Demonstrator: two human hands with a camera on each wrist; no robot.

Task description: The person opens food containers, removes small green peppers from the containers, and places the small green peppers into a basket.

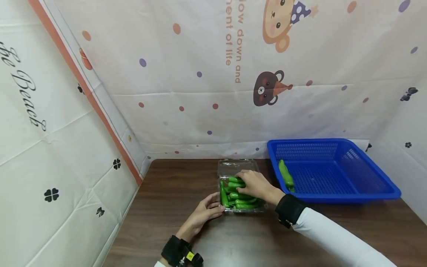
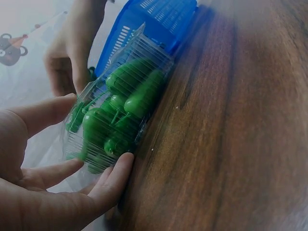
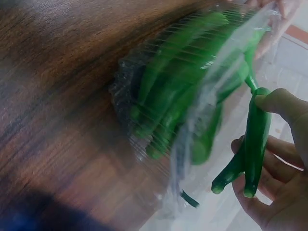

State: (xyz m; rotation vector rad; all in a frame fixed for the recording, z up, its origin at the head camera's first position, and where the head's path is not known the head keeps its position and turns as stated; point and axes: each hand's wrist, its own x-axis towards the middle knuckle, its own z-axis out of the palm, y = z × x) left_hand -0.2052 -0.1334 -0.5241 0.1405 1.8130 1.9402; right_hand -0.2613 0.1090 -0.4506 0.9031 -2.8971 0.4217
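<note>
Spreading across the brown table, things run from the blue basket at right to the clear box of green peppers left of it. The left hand steadies the box's near-left corner, fingers straight. The right hand, nearer the basket, pinches one pepper, lengthwise across its fingers.

Green peppers, clear box, blue basket, dark wood table.

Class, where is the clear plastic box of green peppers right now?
In the head view the clear plastic box sits mid-table, just left of the blue basket, between the left hand and right hand.
</note>
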